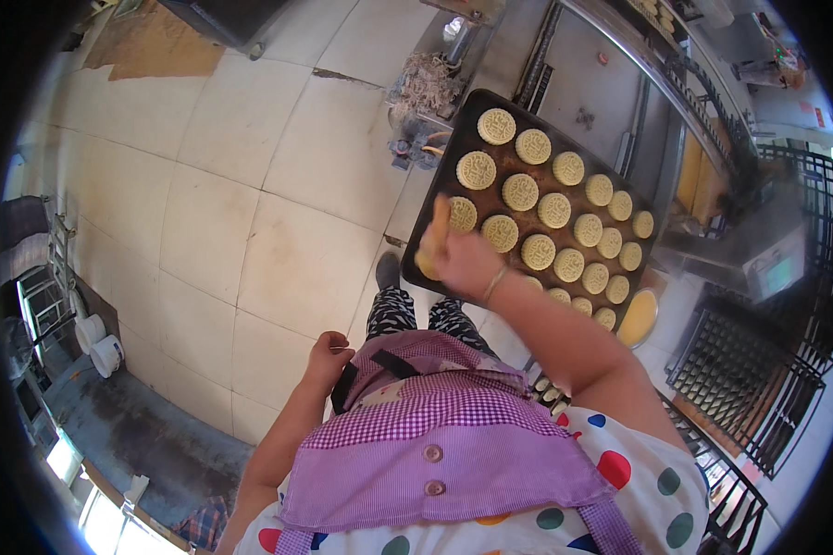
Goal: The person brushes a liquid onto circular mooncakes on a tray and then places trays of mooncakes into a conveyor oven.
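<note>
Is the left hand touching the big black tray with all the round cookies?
Apart. The head view shows pale floor and a patterned trouser leg between the left hand and the black tray.

The tray is metal; pastries matt, embossed; apron cloth.

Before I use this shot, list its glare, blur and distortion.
Head view: seams between floor tiles bow toward the dark rim; bright window glares at lower left; right hand looks slightly smeared, perhaps by motion; nearby cakes stay fairly crisp.
</note>
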The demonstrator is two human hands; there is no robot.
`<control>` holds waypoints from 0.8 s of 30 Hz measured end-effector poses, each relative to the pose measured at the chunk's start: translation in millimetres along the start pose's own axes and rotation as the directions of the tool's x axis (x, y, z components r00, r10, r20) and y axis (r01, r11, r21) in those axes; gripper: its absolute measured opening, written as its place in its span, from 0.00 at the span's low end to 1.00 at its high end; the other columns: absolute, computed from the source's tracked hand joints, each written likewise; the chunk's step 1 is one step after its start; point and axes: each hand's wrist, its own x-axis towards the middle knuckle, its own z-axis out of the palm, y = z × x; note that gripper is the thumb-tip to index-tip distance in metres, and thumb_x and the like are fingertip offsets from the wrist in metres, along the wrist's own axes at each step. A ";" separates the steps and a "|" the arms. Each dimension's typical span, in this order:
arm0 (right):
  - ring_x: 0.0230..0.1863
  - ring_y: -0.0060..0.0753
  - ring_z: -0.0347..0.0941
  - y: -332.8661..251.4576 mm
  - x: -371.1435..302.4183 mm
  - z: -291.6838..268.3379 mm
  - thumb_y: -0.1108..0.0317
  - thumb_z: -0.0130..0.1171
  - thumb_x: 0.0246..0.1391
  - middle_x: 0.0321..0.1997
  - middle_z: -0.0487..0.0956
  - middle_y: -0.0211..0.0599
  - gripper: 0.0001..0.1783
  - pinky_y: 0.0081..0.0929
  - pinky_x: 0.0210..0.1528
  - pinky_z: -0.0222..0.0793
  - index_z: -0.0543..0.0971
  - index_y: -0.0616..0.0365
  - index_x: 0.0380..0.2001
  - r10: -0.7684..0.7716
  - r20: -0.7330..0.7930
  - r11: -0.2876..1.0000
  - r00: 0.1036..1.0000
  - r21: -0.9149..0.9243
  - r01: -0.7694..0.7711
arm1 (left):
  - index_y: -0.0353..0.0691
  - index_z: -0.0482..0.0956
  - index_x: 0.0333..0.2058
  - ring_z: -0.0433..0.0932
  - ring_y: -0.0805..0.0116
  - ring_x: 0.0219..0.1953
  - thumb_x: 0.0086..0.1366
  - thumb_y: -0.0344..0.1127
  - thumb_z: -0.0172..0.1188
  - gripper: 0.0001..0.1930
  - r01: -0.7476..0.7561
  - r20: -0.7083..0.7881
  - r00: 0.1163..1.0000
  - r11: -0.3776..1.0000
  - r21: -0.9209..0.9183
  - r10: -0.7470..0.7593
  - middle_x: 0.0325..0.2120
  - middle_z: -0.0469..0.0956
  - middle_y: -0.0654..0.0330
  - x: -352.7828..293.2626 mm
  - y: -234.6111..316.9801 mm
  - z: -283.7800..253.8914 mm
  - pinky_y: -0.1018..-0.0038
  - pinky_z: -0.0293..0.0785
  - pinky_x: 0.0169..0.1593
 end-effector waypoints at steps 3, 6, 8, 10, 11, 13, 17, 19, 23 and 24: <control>0.31 0.56 0.74 45.9 84.1 -52.0 0.58 0.51 0.52 0.28 0.77 0.52 0.15 0.49 0.33 0.69 0.75 0.56 0.37 -0.001 -0.235 0.982 0.972 -0.182 -0.043 | 0.35 0.69 0.41 0.73 0.68 0.40 0.52 0.24 0.62 0.17 0.022 -0.001 1.000 0.999 -0.029 -0.022 0.37 0.74 0.58 0.2 12.5 -1.4 0.73 0.71 0.45; 0.32 0.54 0.74 65.6 140.7 -117.8 0.61 0.51 0.52 0.29 0.78 0.49 0.13 0.46 0.35 0.70 0.75 0.53 0.39 -0.017 -0.414 0.950 0.910 -0.292 -0.115 | 0.36 0.69 0.41 0.73 0.68 0.39 0.52 0.24 0.61 0.17 0.010 -0.002 1.000 0.999 -0.031 -0.010 0.37 0.74 0.58 4.2 20.6 -1.8 0.74 0.71 0.45; 0.32 0.54 0.74 76.7 139.8 -121.4 0.59 0.52 0.52 0.29 0.78 0.50 0.13 0.46 0.34 0.71 0.75 0.52 0.39 -0.019 -0.428 0.947 0.904 -0.298 -0.122 | 0.36 0.69 0.41 0.73 0.69 0.39 0.52 0.24 0.61 0.17 -0.003 0.003 1.000 0.999 -0.048 0.003 0.37 0.74 0.59 5.0 28.7 1.6 0.74 0.71 0.44; 0.31 0.53 0.75 68.8 119.3 -94.4 0.59 0.52 0.52 0.28 0.78 0.49 0.14 0.46 0.34 0.71 0.75 0.50 0.40 -0.004 -0.330 0.968 0.944 -0.238 -0.079 | 0.36 0.70 0.41 0.74 0.68 0.39 0.53 0.26 0.62 0.17 0.016 -0.006 1.000 0.999 -0.033 -0.016 0.37 0.74 0.59 4.9 32.0 5.3 0.73 0.72 0.43; 0.30 0.53 0.75 55.2 93.1 -73.9 0.59 0.52 0.53 0.28 0.78 0.49 0.14 0.45 0.34 0.71 0.75 0.49 0.41 0.010 -0.244 0.986 0.970 -0.160 -0.051 | 0.36 0.70 0.42 0.75 0.67 0.39 0.53 0.27 0.62 0.17 0.023 -0.009 1.000 0.999 -0.028 -0.023 0.36 0.75 0.58 4.9 34.0 7.7 0.72 0.72 0.42; 0.28 0.55 0.75 43.9 31.2 -21.6 0.59 0.50 0.53 0.27 0.78 0.52 0.11 0.48 0.31 0.70 0.77 0.54 0.31 -0.105 -0.127 0.994 0.986 -0.006 0.105 | 0.36 0.70 0.41 0.74 0.68 0.38 0.52 0.25 0.62 0.16 0.028 0.005 1.000 1.000 -0.001 -0.028 0.36 0.74 0.59 5.6 37.7 12.3 0.73 0.72 0.44; 0.28 0.54 0.75 51.0 -41.6 14.7 0.54 0.50 0.54 0.24 0.77 0.53 0.19 0.46 0.32 0.71 0.79 0.60 0.26 -0.028 0.052 0.999 0.998 0.034 0.027 | 0.36 0.70 0.40 0.74 0.69 0.38 0.52 0.24 0.61 0.15 -0.014 0.020 1.000 0.996 0.090 0.013 0.35 0.74 0.60 4.5 59.9 25.9 0.74 0.72 0.44; 0.30 0.52 0.76 98.7 -14.7 -0.3 0.57 0.54 0.52 0.26 0.77 0.52 0.15 0.44 0.31 0.70 0.79 0.59 0.28 0.100 -0.111 0.991 0.989 0.102 -0.089 | 0.36 0.70 0.40 0.74 0.68 0.38 0.52 0.24 0.61 0.15 -0.027 0.033 0.999 0.996 0.081 0.024 0.35 0.74 0.60 6.4 60.9 32.5 0.74 0.72 0.44; 0.31 0.55 0.75 155.3 32.3 -117.5 0.54 0.52 0.53 0.25 0.77 0.55 0.20 0.44 0.32 0.71 0.79 0.63 0.28 0.174 -0.495 0.969 0.851 -0.067 -0.237 | 0.36 0.70 0.40 0.74 0.68 0.38 0.52 0.24 0.61 0.16 -0.047 0.089 0.995 0.996 0.082 0.040 0.36 0.74 0.59 8.5 64.3 49.8 0.74 0.72 0.43; 0.31 0.55 0.75 156.0 26.1 -118.1 0.54 0.52 0.53 0.26 0.77 0.54 0.18 0.44 0.32 0.71 0.79 0.61 0.30 0.196 -0.442 0.966 0.875 -0.065 -0.249 | 0.36 0.70 0.40 0.74 0.68 0.38 0.52 0.24 0.61 0.16 -0.048 0.086 0.995 0.995 0.088 0.041 0.35 0.74 0.59 7.7 66.6 54.6 0.74 0.72 0.42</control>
